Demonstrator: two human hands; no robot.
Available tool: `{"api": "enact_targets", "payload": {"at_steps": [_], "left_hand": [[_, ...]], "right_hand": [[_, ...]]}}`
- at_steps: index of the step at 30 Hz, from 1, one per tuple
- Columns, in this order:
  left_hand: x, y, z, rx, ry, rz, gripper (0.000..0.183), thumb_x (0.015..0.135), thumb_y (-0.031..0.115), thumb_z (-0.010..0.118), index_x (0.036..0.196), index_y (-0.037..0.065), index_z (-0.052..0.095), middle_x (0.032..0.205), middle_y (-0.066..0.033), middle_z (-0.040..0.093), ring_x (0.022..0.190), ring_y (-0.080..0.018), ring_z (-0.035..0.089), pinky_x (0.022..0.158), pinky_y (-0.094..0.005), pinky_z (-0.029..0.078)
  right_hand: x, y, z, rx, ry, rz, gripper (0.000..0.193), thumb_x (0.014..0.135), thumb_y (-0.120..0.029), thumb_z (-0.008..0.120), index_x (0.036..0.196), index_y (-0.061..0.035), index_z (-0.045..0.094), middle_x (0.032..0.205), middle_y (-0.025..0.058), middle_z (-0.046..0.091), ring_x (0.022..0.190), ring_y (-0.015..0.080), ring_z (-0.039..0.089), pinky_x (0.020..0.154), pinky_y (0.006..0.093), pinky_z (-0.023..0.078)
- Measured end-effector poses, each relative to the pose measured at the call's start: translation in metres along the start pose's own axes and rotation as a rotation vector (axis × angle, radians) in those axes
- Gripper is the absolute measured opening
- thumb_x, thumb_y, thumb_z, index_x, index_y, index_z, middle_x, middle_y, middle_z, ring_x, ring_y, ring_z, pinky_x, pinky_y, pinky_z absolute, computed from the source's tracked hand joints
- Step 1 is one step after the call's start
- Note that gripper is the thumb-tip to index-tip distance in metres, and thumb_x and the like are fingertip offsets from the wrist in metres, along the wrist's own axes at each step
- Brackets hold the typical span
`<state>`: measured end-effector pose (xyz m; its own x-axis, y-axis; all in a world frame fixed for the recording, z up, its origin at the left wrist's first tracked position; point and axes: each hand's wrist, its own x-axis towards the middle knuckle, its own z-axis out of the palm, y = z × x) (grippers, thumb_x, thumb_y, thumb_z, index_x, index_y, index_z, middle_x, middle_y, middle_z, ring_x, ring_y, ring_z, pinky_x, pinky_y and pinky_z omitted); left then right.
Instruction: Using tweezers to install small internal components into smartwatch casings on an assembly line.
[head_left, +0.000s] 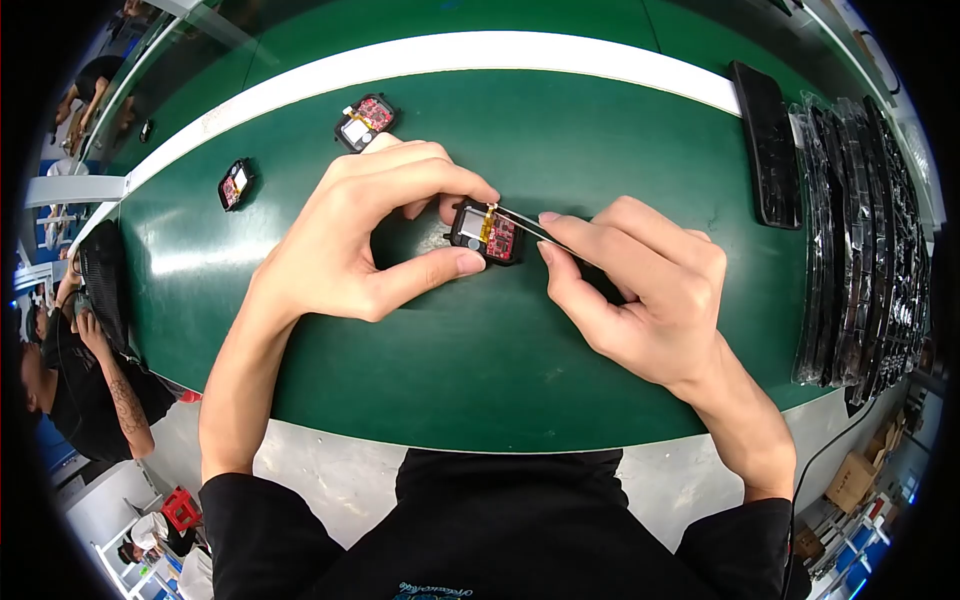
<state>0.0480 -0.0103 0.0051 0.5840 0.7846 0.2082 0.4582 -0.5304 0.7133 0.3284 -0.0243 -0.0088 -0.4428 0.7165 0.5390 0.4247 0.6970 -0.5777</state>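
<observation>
A small black device housing (pixel 507 255) with a red circuit board, a silvery-white block and a yellow flex strip inside lies on the green mat. My left hand (pixel 370 220) grips it between thumb and fingers at its left and upper edges. In my right hand (pixel 640 280) is a pair of metal tweezers (pixel 522 221), pinched between thumb and forefinger. Their tips meet the upper part of the housing, by the yellow strip. Whether the tips hold anything is too small to tell.
Two similar open devices lie on the green table (pixel 480 370): one device (pixel 366 122) beyond my left hand, another device (pixel 236 185) farther left. At the right stand a black slab (pixel 766 145) and stacked black plastic trays (pixel 850 240). A white rail (pixel 480 52) crosses the back. A person (pixel 90 380) sits at left.
</observation>
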Motion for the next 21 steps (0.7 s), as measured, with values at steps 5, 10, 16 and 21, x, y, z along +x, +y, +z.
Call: {"api": "enact_targets", "payload": {"at_steps": [5, 10, 16, 21], "left_hand": [[-0.0014, -0.0013, 0.0009, -0.008, 0.005, -0.006, 0.048, 0.076, 0.016, 0.090, 0.121, 0.002, 0.081, 0.092, -0.0087, 0.072, 0.077, -0.0206, 0.059, 0.071, -0.0335, 0.047], [-0.0002, 0.0008, -0.0004, 0.015, -0.020, -0.021, 0.046, 0.078, 0.016, 0.090, 0.120, 0.001, 0.081, 0.094, -0.0093, 0.073, 0.079, -0.0207, 0.062, 0.071, -0.0329, 0.048], [-0.0006, 0.0005, -0.0010, 0.019, -0.022, -0.017, 0.045, 0.078, 0.016, 0.090, 0.120, 0.001, 0.081, 0.095, -0.0097, 0.074, 0.079, -0.0207, 0.062, 0.071, -0.0328, 0.048], [-0.0001, -0.0018, -0.0023, -0.008, -0.026, -0.018, 0.046, 0.078, 0.017, 0.090, 0.120, 0.001, 0.081, 0.095, -0.0092, 0.074, 0.080, -0.0206, 0.062, 0.071, -0.0326, 0.048]], "right_hand": [[-0.0001, 0.0028, 0.0045, -0.037, 0.017, -0.051, 0.024, 0.079, 0.002, 0.090, 0.103, -0.0024, 0.086, 0.072, 0.0021, 0.064, 0.052, 0.0137, 0.056, 0.045, 0.0319, 0.040], [-0.0004, 0.0015, 0.0053, -0.053, 0.013, -0.066, 0.024, 0.079, 0.003, 0.090, 0.103, -0.0025, 0.086, 0.073, 0.0027, 0.064, 0.052, 0.0147, 0.057, 0.046, 0.0323, 0.042], [0.0001, 0.0012, 0.0050, -0.062, -0.005, -0.079, 0.022, 0.081, 0.004, 0.088, 0.102, -0.0019, 0.084, 0.075, 0.0027, 0.061, 0.053, 0.0162, 0.057, 0.046, 0.0332, 0.044], [0.0005, -0.0006, 0.0041, 0.004, -0.012, 0.001, 0.022, 0.083, 0.005, 0.088, 0.104, -0.0011, 0.087, 0.072, 0.0035, 0.066, 0.053, 0.0135, 0.057, 0.047, 0.0310, 0.041]]}}
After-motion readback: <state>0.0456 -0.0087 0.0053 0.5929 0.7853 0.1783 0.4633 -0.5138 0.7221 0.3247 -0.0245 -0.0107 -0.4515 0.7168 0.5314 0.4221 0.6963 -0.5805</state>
